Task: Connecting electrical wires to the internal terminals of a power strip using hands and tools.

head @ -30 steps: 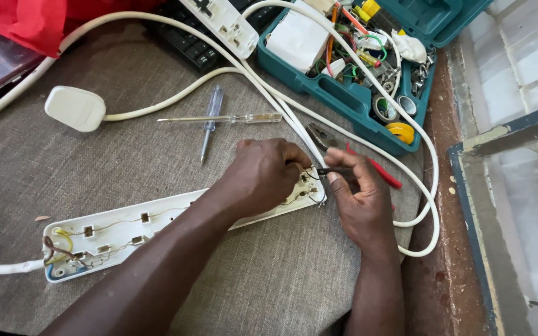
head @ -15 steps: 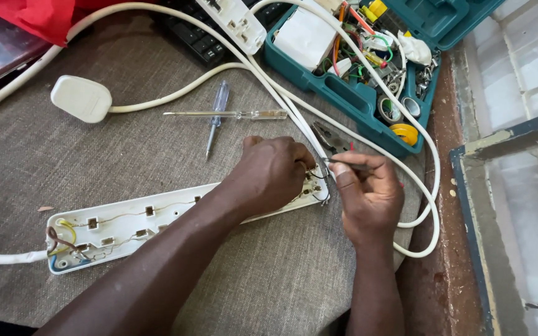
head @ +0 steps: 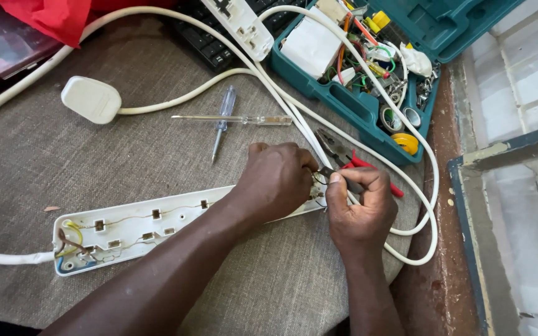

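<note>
Opened power strip (head: 132,233), right end under left hand (head: 275,180), right hand (head: 359,208) pinching small dark tool, hands touching

I see a white plug (head: 90,99) far left, two screwdrivers (head: 231,118) crossed beside it, a teal toolbox (head: 350,102) far right, red cloth (head: 45,18) far left, a keyboard (head: 219,53) beneath the cable.

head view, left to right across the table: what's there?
white plug → opened power strip → screwdrivers → left hand → right hand → teal toolbox
</note>
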